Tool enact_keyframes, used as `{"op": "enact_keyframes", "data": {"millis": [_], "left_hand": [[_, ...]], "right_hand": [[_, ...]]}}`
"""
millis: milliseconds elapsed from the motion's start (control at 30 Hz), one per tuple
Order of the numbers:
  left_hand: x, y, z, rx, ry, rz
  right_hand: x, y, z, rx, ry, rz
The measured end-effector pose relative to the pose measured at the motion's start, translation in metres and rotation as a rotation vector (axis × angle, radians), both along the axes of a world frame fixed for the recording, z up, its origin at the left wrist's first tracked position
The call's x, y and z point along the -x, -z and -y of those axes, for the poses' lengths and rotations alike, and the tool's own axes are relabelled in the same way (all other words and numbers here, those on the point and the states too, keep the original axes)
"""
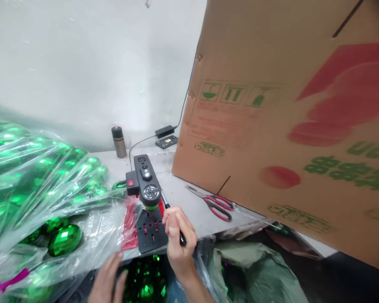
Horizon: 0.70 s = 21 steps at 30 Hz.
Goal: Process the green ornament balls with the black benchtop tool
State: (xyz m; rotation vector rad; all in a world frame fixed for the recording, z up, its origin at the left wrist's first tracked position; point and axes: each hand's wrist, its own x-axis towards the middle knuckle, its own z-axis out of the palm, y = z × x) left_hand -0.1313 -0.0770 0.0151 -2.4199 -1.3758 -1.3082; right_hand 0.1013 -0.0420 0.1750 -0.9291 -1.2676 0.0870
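A black machine (pixel 148 181) with two round grilles and a red switch stands on the white table (pixel 173 189). Something green shows under its head, above a slotted black base (pixel 150 231). My right hand (pixel 180 235) is wrapped round a black-handled tool beside the machine, its metal shaft pointing up toward the head. My left hand (pixel 109 280), slightly blurred, is at the bottom edge with fingers apart and nothing seen in it. Between the hands, below the table edge, are shiny green faceted ornaments (pixel 145 282).
Clear plastic bags of green ornaments (pixel 44 168) fill the left. Red-handled scissors (pixel 219 206) lie beside a large cardboard box (pixel 255 126) on the right. Behind are a bottle (pixel 119 143), a phone (pixel 166 142) and a power adapter (pixel 165 131). A greenish bag (pixel 259 269) hangs lower right.
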Motion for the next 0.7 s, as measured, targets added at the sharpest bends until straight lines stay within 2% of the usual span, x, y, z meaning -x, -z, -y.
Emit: {"op": "enact_keyframes", "data": {"millis": [67, 100, 167, 233, 333, 433, 533, 633, 700], "left_hand": [[0.022, -0.027, -0.028, -0.126, -0.235, 0.039], [0.034, -0.037, -0.042, -0.131, -0.343, 0.011], [0.057, -0.052, -0.067, -0.076, -0.491, -0.085], [0.076, -0.062, -0.085, 0.044, -0.572, -0.154], [0.088, -0.074, -0.097, 0.325, -0.66, -0.232], [0.085, -0.084, -0.099, 0.573, -0.752, -0.28], [0.081, -0.088, -0.101, 0.667, -0.795, -0.261], [0.078, -0.09, -0.107, 0.704, -0.771, -0.215], [0.075, -0.091, -0.109, 0.713, -0.698, 0.029]], "right_hand": [[-0.001, 0.001, 0.001, 0.002, -0.025, -0.005], [-0.002, 0.001, 0.002, 0.005, -0.042, -0.013], [-0.004, 0.002, 0.003, 0.009, -0.072, -0.031], [-0.004, 0.004, 0.002, 0.001, -0.068, -0.034], [-0.004, 0.006, -0.002, -0.022, -0.055, -0.033], [-0.004, 0.006, -0.004, -0.02, -0.041, -0.035], [-0.004, 0.006, -0.003, -0.003, -0.03, -0.034], [-0.005, 0.005, -0.003, 0.016, -0.026, -0.045], [-0.004, 0.004, -0.003, 0.027, -0.024, -0.054]]}}
